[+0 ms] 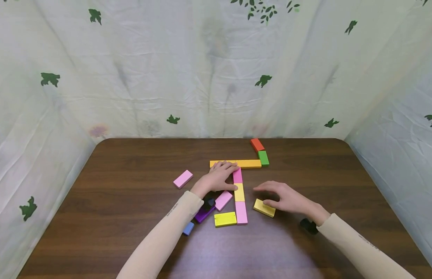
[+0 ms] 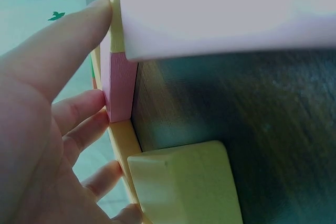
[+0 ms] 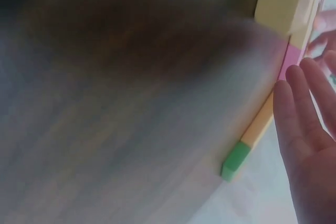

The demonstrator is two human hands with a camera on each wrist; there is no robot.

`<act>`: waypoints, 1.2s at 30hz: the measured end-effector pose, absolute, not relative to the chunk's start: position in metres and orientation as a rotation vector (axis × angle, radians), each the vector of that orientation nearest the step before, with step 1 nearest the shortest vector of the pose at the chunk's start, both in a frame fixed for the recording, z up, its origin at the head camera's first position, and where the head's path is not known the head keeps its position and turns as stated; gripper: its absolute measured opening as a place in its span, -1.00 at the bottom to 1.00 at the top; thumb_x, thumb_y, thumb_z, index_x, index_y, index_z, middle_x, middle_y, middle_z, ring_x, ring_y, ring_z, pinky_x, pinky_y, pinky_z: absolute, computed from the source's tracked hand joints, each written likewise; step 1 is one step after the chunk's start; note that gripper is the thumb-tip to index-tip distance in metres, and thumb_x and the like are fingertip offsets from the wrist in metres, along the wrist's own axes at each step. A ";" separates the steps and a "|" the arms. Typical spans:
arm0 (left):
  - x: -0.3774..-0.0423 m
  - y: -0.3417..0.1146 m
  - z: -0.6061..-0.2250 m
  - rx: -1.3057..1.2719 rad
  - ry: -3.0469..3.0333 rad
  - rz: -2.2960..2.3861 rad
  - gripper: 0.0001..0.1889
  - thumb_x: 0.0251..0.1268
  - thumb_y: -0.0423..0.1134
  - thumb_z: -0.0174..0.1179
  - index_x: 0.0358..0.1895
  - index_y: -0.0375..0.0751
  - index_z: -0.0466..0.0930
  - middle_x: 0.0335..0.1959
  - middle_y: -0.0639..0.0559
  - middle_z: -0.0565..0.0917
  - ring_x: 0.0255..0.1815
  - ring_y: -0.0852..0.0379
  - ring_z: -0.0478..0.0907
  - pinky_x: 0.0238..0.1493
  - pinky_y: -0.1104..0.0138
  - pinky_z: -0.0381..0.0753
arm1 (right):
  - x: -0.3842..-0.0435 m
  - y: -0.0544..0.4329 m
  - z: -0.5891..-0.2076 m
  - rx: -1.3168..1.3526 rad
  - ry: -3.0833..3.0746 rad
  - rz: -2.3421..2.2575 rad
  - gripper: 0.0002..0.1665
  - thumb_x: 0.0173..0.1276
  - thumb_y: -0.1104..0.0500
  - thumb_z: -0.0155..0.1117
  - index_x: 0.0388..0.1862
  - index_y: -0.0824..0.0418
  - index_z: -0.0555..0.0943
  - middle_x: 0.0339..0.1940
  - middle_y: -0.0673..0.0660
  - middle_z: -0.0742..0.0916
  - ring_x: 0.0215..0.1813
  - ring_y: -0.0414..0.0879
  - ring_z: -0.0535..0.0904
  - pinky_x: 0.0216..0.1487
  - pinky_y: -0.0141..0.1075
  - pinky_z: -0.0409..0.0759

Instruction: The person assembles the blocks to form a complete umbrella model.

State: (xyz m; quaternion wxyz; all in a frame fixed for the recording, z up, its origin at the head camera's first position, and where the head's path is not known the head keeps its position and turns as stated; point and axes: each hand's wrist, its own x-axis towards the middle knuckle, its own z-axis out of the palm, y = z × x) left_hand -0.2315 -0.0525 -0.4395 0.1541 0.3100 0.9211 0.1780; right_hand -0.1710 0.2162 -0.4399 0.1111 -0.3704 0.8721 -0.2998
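The left hand (image 1: pixel 217 179) spreads wide, its thumb against a yellow, oblong wood-like block (image 1: pixel 239 193) and its index fingertip at a pink, oblong wood-like block (image 1: pixel 238 176) beyond. The right hand (image 1: pixel 285 197) has thumb and fingers apart; under the thumb lies a pale-yellow, oblong wood-like block (image 1: pixel 262 208), contact unclear.

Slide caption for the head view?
On a brown table, the left hand touches a row of pink and yellow blocks; the right hand is near a loose pale-yellow block.
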 end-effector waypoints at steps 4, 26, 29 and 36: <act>-0.232 -0.052 -0.440 0.889 2.644 0.503 -0.26 0.24 0.04 0.25 0.45 -0.09 0.22 0.45 -0.05 0.21 0.44 -0.21 0.02 0.38 -0.12 -0.07 | -0.165 0.216 -0.444 -1.163 2.550 -0.857 -0.50 0.32 0.13 0.30 0.23 0.19 0.54 0.13 0.02 0.61 0.16 -0.06 0.49 0.12 -0.07 0.47; -0.231 -0.053 -0.440 0.908 2.648 0.517 -0.26 0.24 0.04 0.25 0.45 -0.07 0.23 0.45 -0.03 0.21 0.44 -0.22 0.00 0.36 -0.15 -0.07 | -0.143 0.216 -0.453 -0.982 2.652 -0.658 -0.39 0.21 0.14 0.40 0.27 0.08 0.52 0.04 -0.01 0.55 0.00 -0.13 0.46 0.00 -0.14 0.51; -0.231 -0.053 -0.441 0.909 2.650 0.509 -0.26 0.24 0.05 0.25 0.45 -0.07 0.22 0.45 -0.03 0.21 0.44 -0.22 0.00 0.36 -0.14 -0.07 | -0.142 0.216 -0.452 -0.966 2.667 -0.643 -0.37 0.19 0.16 0.40 0.28 0.06 0.51 0.02 -0.03 0.54 -0.04 -0.16 0.44 -0.04 -0.19 0.52; -0.232 -0.053 -0.441 0.904 2.651 0.507 -0.26 0.24 0.05 0.25 0.45 -0.07 0.22 0.45 -0.03 0.20 0.44 -0.23 0.01 0.36 -0.14 -0.07 | -0.143 0.216 -0.453 -0.975 2.691 -0.650 -0.38 0.17 0.21 0.41 0.26 0.09 0.53 -0.03 -0.04 0.56 -0.08 -0.17 0.46 -0.08 -0.20 0.53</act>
